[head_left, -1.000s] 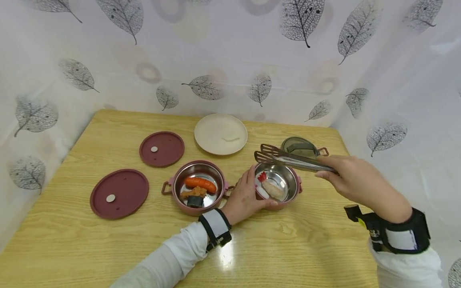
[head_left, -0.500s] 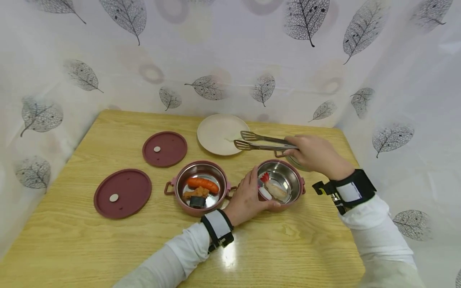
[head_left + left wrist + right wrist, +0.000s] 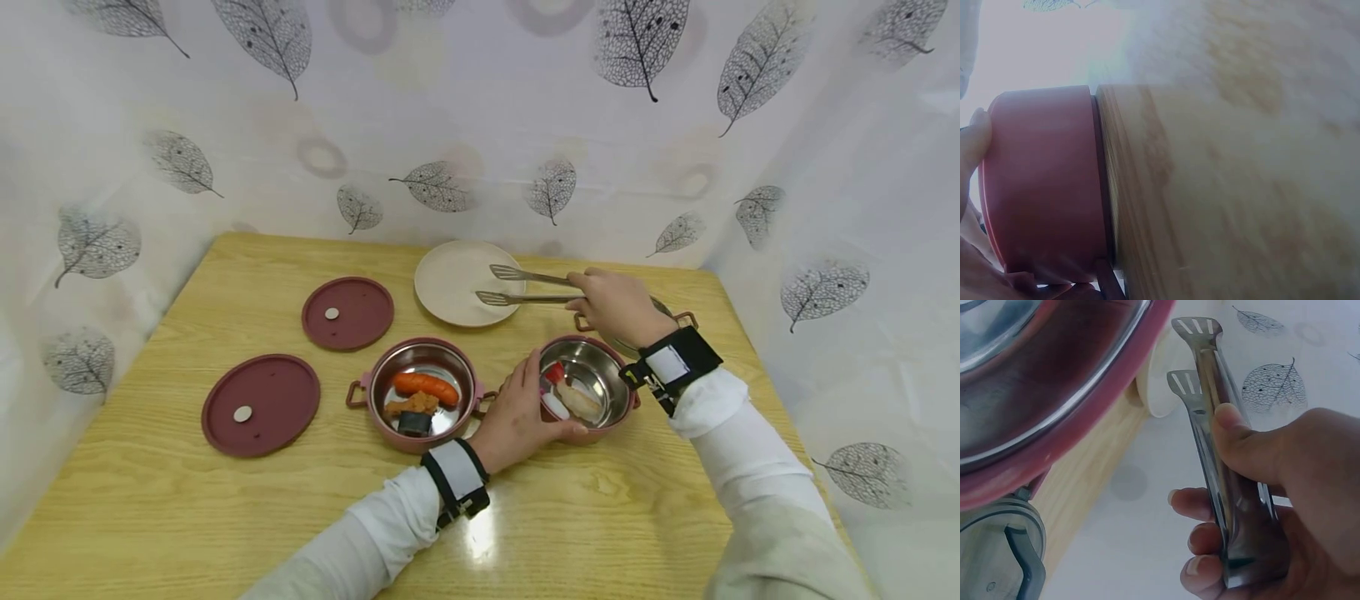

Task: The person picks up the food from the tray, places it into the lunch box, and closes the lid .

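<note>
Left hand [image 3: 519,421] holds a pot [image 3: 600,358], right hand [image 3: 617,307] grips tongs [image 3: 1254,540], over a wood-grained table [image 3: 172,517] before leaf-printed white sheeting [image 3: 480,100].

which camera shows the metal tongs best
The right wrist view: the metal tongs look large, both slotted ends clear, gripped in the right hand. The head view shows them smaller, partly hidden; the left wrist view, nothing.

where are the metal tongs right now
In the head view, the metal tongs are right of centre, gripped in the right hand beyond the pot the left hand holds, their slotted ends showing against the right side of the cream plate.
</note>
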`<state>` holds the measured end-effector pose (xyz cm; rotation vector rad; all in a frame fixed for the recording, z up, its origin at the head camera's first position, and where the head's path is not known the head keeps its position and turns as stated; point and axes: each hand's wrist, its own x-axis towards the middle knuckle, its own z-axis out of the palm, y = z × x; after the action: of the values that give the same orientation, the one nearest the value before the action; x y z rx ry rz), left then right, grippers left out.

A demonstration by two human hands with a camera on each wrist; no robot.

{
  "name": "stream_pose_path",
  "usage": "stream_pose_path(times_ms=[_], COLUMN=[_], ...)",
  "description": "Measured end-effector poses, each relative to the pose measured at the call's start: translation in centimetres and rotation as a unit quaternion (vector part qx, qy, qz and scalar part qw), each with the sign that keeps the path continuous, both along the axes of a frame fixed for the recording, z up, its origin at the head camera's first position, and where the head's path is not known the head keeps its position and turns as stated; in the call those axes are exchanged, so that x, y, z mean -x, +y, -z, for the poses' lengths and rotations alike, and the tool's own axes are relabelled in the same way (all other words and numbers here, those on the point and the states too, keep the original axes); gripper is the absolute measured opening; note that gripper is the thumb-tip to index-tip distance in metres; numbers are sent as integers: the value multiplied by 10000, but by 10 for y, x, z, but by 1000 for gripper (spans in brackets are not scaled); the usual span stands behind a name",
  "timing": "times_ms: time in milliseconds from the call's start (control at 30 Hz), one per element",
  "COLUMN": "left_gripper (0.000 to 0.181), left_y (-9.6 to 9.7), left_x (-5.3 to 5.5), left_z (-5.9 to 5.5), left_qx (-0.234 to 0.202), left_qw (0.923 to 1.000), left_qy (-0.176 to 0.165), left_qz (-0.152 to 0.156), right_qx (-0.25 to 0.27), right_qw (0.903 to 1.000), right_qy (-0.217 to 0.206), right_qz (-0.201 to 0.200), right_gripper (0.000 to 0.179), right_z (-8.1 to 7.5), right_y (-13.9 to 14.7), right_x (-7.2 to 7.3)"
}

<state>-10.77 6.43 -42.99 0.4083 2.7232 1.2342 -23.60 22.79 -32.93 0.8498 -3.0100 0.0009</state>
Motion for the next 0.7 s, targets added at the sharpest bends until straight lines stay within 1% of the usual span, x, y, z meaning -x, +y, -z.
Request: stream_pose_path(times_ms=[100,333,433,700], left_gripper=[116,116,117,117], left_y=[0,0,0,0], left_x=[0,1,1,1], left_z=[0,1,1,2], left_qx=[-2,7,-18,-33], left_qw=[10000,10000,10000,10000], left_qy=[50,11,-12,-6], left_qz=[-6,-26,-28,-11], right_qx=[73,159,169,220], right_qw=[10000,9997,9996,9995], right_qy=[59,105,127,215], right_qz=[-30,-136,-169,-59], right_gripper=[36,30,27,21], right_z=[6,13,15,18], right_y=[-1,-4,-5,-6], right_x=[4,11,12,11])
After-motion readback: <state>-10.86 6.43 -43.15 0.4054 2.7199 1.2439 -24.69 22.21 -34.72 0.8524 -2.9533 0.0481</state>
